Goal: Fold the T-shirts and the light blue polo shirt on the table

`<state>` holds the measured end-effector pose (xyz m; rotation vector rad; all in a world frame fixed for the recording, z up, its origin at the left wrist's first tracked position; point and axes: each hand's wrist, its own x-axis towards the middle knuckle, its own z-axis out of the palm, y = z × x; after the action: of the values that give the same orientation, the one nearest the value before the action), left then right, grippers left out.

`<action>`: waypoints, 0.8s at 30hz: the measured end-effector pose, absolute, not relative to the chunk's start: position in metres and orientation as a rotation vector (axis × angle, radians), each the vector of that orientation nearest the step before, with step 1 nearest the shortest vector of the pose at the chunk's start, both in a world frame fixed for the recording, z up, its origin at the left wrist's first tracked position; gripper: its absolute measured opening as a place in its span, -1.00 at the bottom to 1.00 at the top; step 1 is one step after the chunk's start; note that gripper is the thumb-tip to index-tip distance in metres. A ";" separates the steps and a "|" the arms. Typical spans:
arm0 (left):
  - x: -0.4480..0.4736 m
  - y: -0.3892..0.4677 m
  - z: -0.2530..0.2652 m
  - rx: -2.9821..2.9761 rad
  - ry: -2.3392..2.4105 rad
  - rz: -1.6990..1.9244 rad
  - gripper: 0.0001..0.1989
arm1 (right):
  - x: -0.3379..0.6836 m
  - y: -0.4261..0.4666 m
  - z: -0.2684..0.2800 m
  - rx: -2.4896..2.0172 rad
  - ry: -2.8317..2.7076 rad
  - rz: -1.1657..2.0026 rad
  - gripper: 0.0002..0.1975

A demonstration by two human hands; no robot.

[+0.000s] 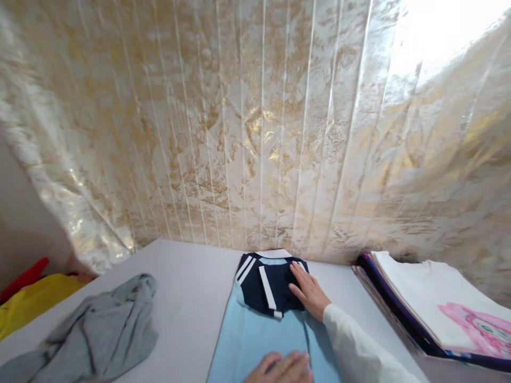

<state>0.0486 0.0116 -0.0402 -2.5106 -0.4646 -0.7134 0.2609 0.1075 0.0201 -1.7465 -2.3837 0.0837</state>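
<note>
A light blue shirt (263,340) lies on the white table, its collar end pointing toward the wall. The navy upper part (250,284) has white stripes, and a navy sleeve with a white band seems folded inward over it. My right hand (310,291) rests on the navy part at the right shoulder, fingers stretched out and flat. Lower down, at the bottom edge of the view, my left hand (281,368) is over the light blue body of the shirt. Its fingers are extended over the cloth and partly blurred; the rest of that hand is cut off.
To the right stands a stack of folded clothes (423,298), topped by a white shirt with a pink print. A crumpled grey garment (107,330) lies on the table (187,298) at left. Yellow cloth (43,298) and red cloth (24,279) show beyond. Shiny gold-patterned sheeting (255,133) covers the wall.
</note>
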 end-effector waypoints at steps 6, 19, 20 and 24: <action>-0.023 0.028 -0.001 -2.784 -1.281 -0.407 -0.37 | 0.258 0.010 -0.006 -1.617 -2.412 0.119 -0.34; 0.005 0.095 0.009 -2.868 -1.390 -0.302 -0.33 | 0.249 0.054 0.006 -1.797 -2.424 -0.016 -0.29; 0.007 0.099 0.010 -2.862 -1.393 -0.310 -0.33 | 0.249 0.053 0.007 -1.801 -2.419 -0.015 -0.29; 0.001 0.089 0.016 -2.843 -1.401 -0.349 -0.37 | 0.255 0.023 0.006 -1.657 -2.452 -0.026 -0.31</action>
<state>0.0005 0.0893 0.0155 -2.8435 -1.4012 -0.3488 0.2549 0.0231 0.0056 -1.6571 -2.4520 -0.0264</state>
